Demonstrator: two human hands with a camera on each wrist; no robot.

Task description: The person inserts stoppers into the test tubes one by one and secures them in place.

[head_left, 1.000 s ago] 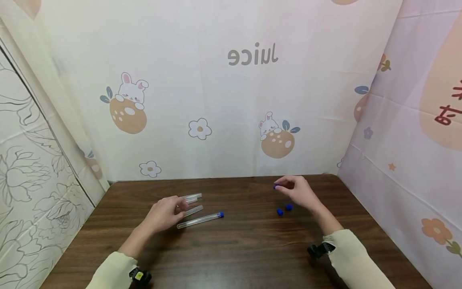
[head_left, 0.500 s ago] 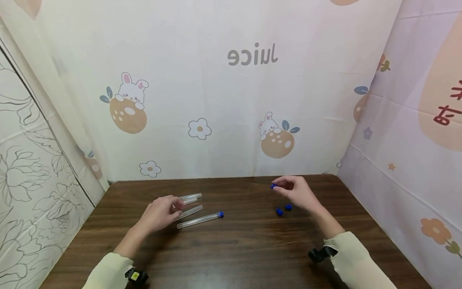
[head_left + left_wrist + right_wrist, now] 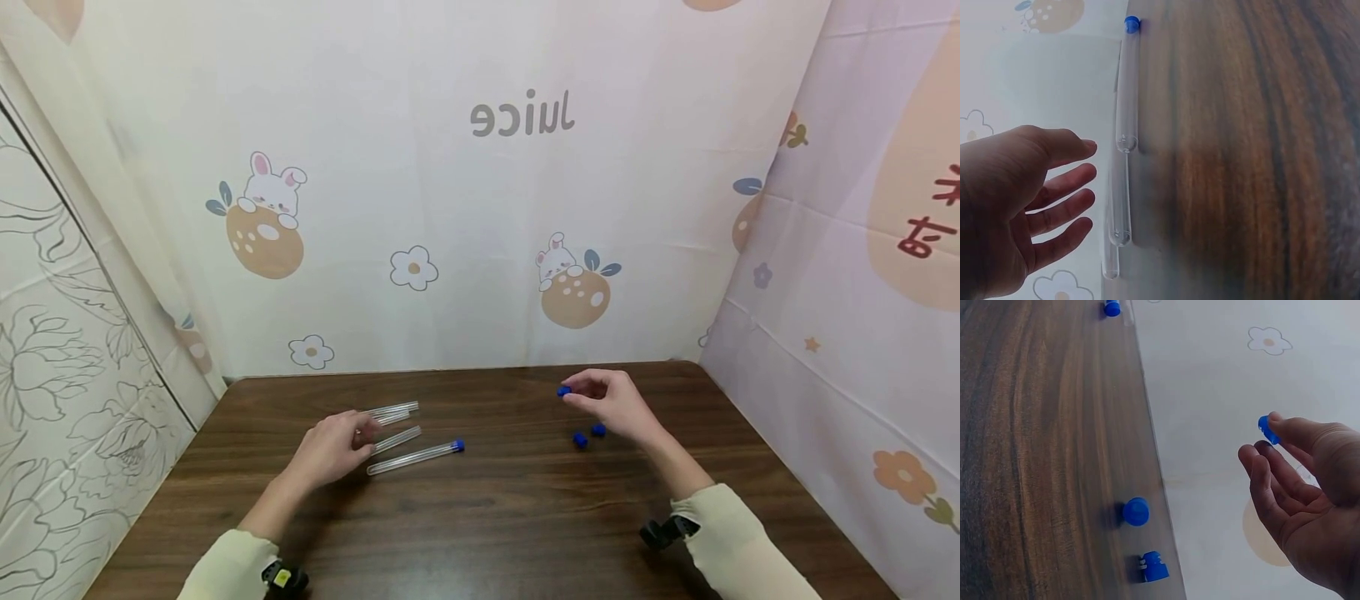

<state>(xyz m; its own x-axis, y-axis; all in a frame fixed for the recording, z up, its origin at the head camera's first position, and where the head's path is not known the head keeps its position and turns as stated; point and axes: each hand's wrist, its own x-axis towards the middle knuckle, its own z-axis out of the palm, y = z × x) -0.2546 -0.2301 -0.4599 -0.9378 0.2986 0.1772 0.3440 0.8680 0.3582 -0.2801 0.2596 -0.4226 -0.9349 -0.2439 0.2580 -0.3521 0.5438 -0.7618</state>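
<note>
Between thumb and fingers, my right hand (image 3: 618, 404) pinches a blue test tube cap (image 3: 1267, 429), held up off the table. Two more blue caps (image 3: 1136, 512) lie on the wood below that hand. My left hand (image 3: 333, 446) holds nothing; its fingers are loosely bent beside the clear test tubes (image 3: 397, 439), overlapping their near ends in the head view. One test tube wears a blue cap (image 3: 458, 446) and lies nearest the front. In the left wrist view, the capped tube (image 3: 1127, 94) and two others lie staggered to the right of the fingertips.
A dark wooden table (image 3: 480, 533) carries everything. Behind it hangs a pale printed curtain (image 3: 450, 317), with more patterned cloth along the left and right sides. Each wrist wears a small black camera (image 3: 667, 531).
My right hand has shifted slightly left with the cap, which shows more clearly now. My left hand has drawn back a little to the left, uncovering more of the tubes.
</note>
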